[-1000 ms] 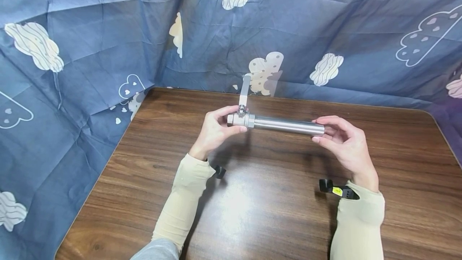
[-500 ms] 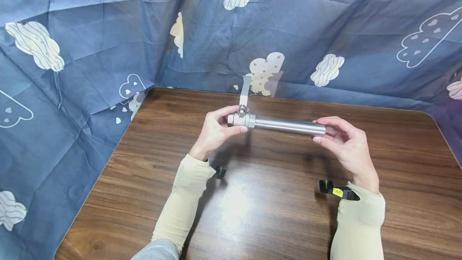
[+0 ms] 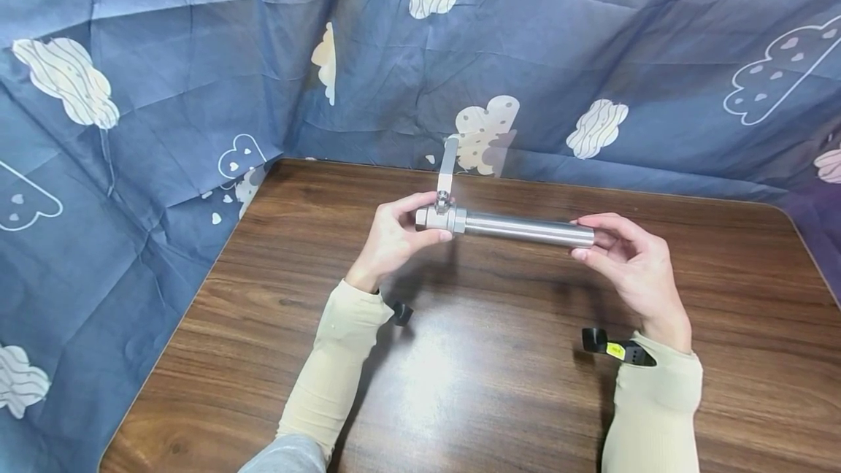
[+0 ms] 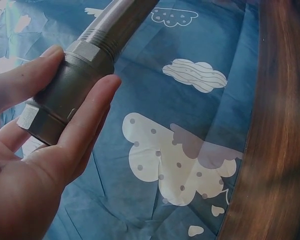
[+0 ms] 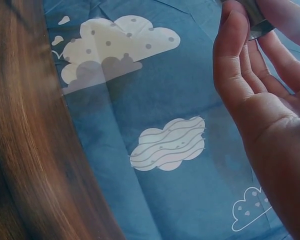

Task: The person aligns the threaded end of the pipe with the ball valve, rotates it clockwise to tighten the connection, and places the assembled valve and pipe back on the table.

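A steel ball valve (image 3: 442,220) with a flat lever handle (image 3: 447,166) is gripped between the thumb and fingers of my left hand (image 3: 393,236). From its right side extends a shiny steel pipe (image 3: 525,228), joined to the valve's hex end. In the left wrist view, threads (image 4: 101,42) show on the pipe right at the valve body (image 4: 72,92). My right hand (image 3: 631,258) pinches the pipe's far end between thumb and fingers. The right wrist view catches only a short bit of that pipe end (image 5: 257,22). Valve and pipe are held up above the table, nearly level.
Below lies a brown wood-grain table (image 3: 499,385) with a bright light reflection. A blue cloth (image 3: 368,130) printed with clouds hangs behind the table and along its left side. Black wrist cameras (image 3: 595,339) sit at both cuffs.
Both hands keep the same hold on the valve and pipe. The whole view has shifted very slightly; nothing else visibly differs.
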`<action>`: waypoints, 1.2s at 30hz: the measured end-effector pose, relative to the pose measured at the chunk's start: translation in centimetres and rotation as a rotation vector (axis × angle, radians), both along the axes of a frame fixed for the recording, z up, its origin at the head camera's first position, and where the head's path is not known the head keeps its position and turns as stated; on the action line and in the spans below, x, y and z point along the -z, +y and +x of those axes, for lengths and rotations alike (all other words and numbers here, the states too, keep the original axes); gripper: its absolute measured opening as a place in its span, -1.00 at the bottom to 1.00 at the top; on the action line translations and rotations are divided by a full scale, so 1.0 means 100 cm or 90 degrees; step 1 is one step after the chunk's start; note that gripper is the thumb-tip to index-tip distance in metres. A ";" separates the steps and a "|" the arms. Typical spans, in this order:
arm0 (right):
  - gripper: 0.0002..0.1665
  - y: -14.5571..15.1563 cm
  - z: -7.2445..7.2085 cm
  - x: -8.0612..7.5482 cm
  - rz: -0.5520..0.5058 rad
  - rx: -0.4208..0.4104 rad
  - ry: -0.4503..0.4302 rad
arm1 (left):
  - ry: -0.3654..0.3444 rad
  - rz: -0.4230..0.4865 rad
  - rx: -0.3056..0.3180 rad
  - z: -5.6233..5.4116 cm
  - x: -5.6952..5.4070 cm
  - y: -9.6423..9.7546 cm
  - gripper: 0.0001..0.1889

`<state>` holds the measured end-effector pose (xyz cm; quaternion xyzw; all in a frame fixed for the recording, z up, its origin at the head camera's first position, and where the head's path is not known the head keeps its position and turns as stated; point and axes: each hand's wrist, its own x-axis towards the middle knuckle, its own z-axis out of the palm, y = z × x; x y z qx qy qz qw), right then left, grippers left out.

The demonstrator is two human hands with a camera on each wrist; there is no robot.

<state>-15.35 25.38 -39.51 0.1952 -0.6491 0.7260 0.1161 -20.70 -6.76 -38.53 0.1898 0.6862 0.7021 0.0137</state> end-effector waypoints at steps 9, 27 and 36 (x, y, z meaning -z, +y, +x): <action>-0.48 0.002 0.000 -0.002 0.022 0.012 -0.014 | -0.010 0.002 -0.002 0.000 -0.001 0.001 -0.40; -0.52 0.002 0.003 -0.001 0.007 -0.026 -0.008 | 0.002 0.003 0.004 0.002 -0.002 0.001 -0.40; -0.54 0.001 0.003 -0.001 0.010 -0.020 -0.016 | -0.003 -0.001 0.003 0.004 -0.003 0.001 -0.39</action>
